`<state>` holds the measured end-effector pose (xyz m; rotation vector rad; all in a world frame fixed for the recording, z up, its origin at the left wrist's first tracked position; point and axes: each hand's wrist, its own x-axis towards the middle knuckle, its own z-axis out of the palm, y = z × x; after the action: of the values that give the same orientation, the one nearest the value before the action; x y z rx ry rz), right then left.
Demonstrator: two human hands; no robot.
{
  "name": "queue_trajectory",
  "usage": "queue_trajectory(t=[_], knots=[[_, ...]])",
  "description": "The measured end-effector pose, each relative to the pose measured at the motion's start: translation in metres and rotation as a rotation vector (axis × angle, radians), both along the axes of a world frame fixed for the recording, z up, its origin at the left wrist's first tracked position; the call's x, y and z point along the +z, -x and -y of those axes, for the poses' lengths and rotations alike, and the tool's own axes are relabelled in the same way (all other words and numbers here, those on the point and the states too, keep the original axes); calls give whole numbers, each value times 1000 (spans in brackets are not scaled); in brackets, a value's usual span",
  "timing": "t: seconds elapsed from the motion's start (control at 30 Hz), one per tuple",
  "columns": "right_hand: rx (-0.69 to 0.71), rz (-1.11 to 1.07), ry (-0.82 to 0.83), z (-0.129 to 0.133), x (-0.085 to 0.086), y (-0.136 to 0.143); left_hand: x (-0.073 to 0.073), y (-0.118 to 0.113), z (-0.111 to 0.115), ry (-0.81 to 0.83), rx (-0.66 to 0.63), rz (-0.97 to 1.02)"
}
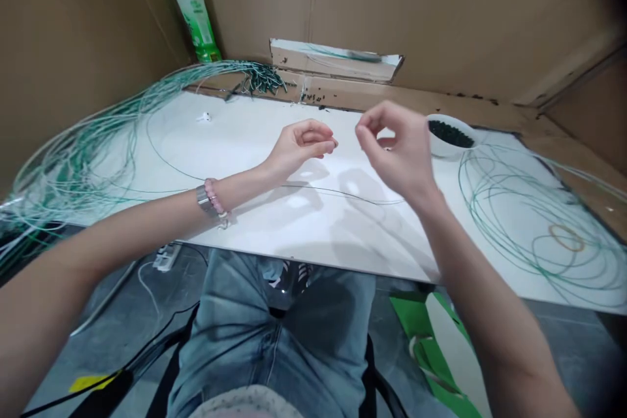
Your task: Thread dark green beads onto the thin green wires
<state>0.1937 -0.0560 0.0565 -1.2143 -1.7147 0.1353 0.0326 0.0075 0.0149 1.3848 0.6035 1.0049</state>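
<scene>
Above the white board, my left hand has its thumb and fingers pinched together. Facing it, my right hand is pinched too, with the thumb tip against the forefinger. A small gap separates the two sets of fingertips. Whatever either pinch holds is too small or hidden to make out. Below the hands a thin dark wire runs across the board. Close to my right hand stands a white bowl of small black pieces.
Many loose green and white wires spread along the left, their dark ends bunched at the back. Coiled green wire lies on the right. A green-labelled bottle, cardboard walls and a small white earbud are behind.
</scene>
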Motion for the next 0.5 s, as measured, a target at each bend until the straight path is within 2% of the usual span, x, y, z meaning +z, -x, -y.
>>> queue_trajectory(t=[0.1,0.2,0.33,0.5], knots=[[24,-80,141,3,-22,4,-10,-3,5,143,-15,112],[43,-212,272,6,-34,11,-17,-1,13,325,-5,188],[98,-331,333,13,-39,18,-21,2,22,478,-41,253],[141,-367,371,17,-38,21,-23,4,23,479,-92,253]])
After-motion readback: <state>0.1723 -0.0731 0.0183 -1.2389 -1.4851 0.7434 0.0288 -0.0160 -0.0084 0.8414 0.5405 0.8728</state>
